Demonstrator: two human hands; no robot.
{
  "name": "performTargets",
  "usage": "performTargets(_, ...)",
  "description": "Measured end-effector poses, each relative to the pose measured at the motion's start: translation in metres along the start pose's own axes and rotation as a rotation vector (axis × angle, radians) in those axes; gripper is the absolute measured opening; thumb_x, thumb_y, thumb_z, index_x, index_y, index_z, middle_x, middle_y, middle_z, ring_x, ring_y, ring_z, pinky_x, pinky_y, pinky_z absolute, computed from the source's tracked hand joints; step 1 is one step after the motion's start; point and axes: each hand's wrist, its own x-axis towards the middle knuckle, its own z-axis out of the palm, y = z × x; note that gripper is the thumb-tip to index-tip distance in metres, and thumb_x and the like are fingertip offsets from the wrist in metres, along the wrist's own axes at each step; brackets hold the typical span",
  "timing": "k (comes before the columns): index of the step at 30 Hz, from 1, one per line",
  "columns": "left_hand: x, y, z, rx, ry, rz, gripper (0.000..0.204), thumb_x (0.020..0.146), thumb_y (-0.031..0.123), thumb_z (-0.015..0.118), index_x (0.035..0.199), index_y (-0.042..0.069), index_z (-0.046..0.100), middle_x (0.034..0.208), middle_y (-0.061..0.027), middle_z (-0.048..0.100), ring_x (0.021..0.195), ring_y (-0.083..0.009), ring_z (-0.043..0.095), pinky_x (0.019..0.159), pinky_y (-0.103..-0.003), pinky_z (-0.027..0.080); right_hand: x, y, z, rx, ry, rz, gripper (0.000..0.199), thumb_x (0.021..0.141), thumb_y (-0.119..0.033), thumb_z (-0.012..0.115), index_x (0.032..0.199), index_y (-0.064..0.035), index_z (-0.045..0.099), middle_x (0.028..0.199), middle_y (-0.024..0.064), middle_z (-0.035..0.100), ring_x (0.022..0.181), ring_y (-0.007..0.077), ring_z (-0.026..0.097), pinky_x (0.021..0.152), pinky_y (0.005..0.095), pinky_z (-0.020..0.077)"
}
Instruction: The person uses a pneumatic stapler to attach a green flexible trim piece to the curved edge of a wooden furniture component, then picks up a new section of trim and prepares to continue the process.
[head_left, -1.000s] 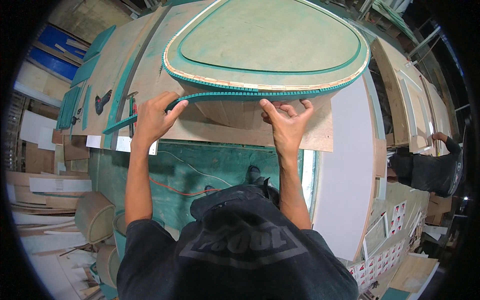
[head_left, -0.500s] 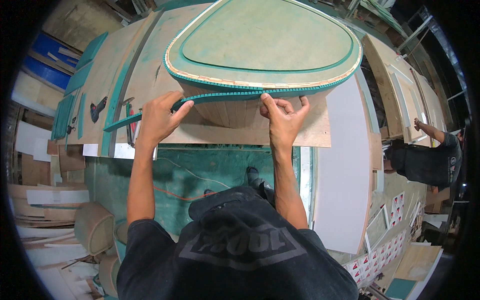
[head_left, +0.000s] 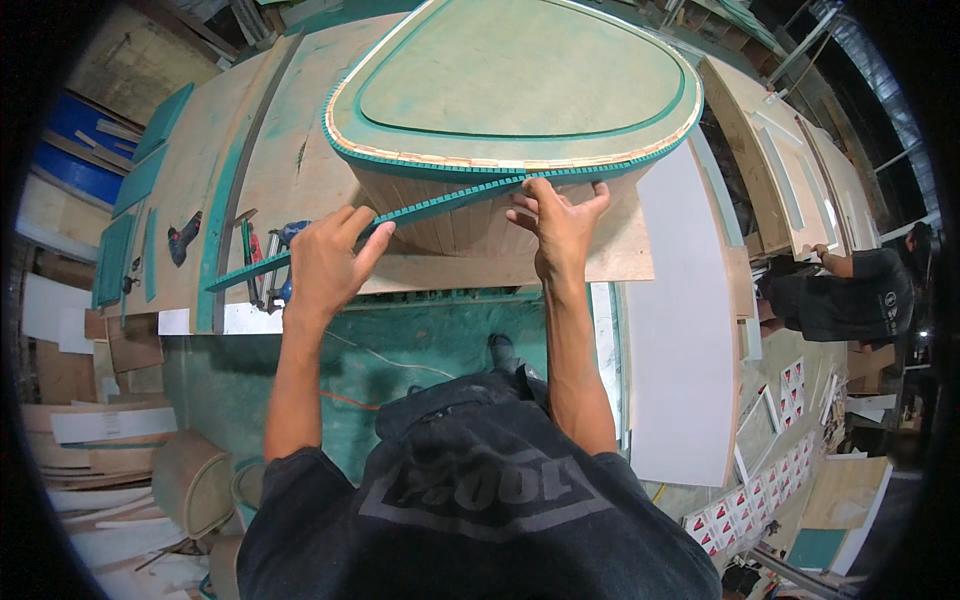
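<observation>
A long, thin green strip (head_left: 450, 198) with close notches along one edge runs between my hands. My left hand (head_left: 332, 260) is closed round it, and its free end sticks out to the left. My right hand (head_left: 562, 230) pinches the strip against the front rim of a large rounded wooden form (head_left: 500, 85), its outer fingers partly spread. From there the strip slopes down to the left, standing away from the rim. The form has a green-tinted top, a pale line of small wood pieces along its edge and slatted sides.
Clamps (head_left: 262, 262) lie beside my left hand on the wooden worktop (head_left: 300, 110). Farther left is a dark power tool (head_left: 184, 238). A white panel (head_left: 678, 350) stretches along the right. Beyond it, another person (head_left: 840, 292) works at a wooden frame. Curved pieces (head_left: 190, 480) stand at lower left.
My left hand has drawn its part of the strip down and away from the rim, so the strip slopes more steeply. My right hand stays at the rim.
</observation>
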Motion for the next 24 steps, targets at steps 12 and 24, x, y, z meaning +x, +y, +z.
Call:
performTargets(12,-0.047,0.010,0.019,0.023,0.220,0.139,0.019,0.082,0.028,0.078,0.088,0.011,0.071,0.072,-0.0020,0.059,0.064,-0.0222,0.058,0.060,-0.035,0.042,-0.002,0.018,0.004,0.148,-0.024,-0.023,0.091,0.088,-0.017,0.073,0.148,-0.0058,0.004,0.084,0.0105,0.056,0.074,0.0223,0.064,0.059,0.0434,0.0605)
performTargets(24,-0.157,-0.041,-0.007,-0.057,0.274,-0.130,0.025,0.074,0.020,0.083,0.093,0.006,0.075,0.084,-0.0052,0.068,0.077,-0.0224,0.063,0.068,-0.036,0.045,-0.091,0.031,0.056,-0.073,-0.261,-0.070,0.088,0.090,-0.004,0.064,0.153,-0.0030,0.003,0.094,0.0180,0.062,0.087,0.0352,0.071,0.073,0.0440,0.0626)
